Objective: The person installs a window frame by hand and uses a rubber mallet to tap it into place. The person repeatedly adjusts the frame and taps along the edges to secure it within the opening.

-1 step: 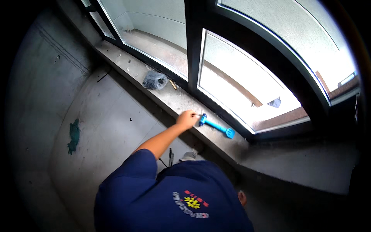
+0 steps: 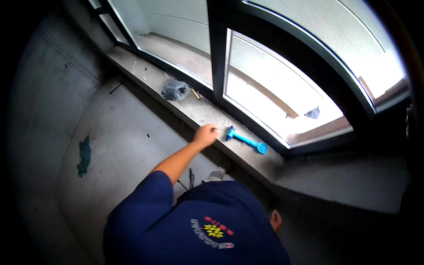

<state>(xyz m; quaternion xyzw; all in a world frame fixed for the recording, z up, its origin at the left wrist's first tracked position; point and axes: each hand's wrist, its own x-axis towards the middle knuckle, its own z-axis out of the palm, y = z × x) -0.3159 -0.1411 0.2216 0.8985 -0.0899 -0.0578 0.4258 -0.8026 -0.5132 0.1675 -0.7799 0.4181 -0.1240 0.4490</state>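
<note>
Apparently parked: blue tool (image 2: 245,141) flat on the sill (image 2: 204,113), your left hand (image 2: 206,135) just beside it, not touching.
Sill probably serves as a level, reachable rest. Left fingers curled in; can't tell if they pinch anything. Right hand (image 2: 276,221) hangs low, well apart, grip unclear. Plastic bag (image 2: 176,90) sits farther along near the window frame (image 2: 217,57), likely out of the way.

The navy shirt (image 2: 150,221), cut off by the lower edge, hides the forearm above the right hand (image 2: 276,221).
</note>
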